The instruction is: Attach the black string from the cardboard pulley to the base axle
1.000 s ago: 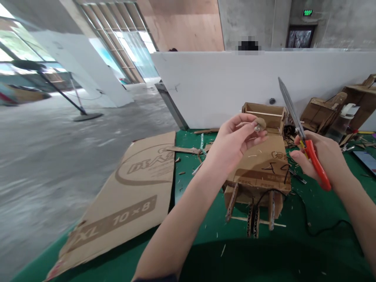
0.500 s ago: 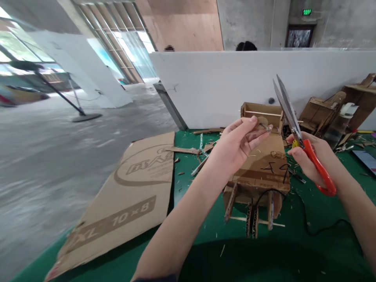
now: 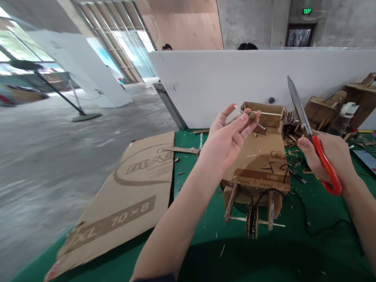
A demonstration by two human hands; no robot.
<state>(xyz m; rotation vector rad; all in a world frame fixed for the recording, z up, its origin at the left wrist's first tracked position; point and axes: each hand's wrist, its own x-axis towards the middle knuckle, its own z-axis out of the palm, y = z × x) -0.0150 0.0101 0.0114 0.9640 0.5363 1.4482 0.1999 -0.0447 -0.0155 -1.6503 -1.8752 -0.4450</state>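
My left hand (image 3: 225, 139) is raised over a cardboard model, its fingers pinching a long nail (image 3: 261, 125) that slants down to the right. A small brown cardboard piece (image 3: 252, 115) sits around the nail at my fingertips, partly hidden by them. In my right hand (image 3: 333, 154) is a pair of scissors (image 3: 301, 107) with red handles, blades nearly together and pointing up. Beneath both hands lies the cardboard model (image 3: 255, 156), a box body with an upright box at its far end. A thin stick (image 3: 276, 225) passes through cardboard pieces at its near end.
A big cardboard sheet (image 3: 126, 196) covers the left of the green table (image 3: 235, 258). A black cable (image 3: 320, 234) runs from the model to the right. Cardboard scraps, a clear bottle (image 3: 342, 117) and a flat device (image 3: 366, 160) lie right. A white partition (image 3: 211, 86) stands behind.
My left hand has moved left and turned, bringing the nail's full length into view. My right hand has shifted right with the scissors, and their blades are closer together.
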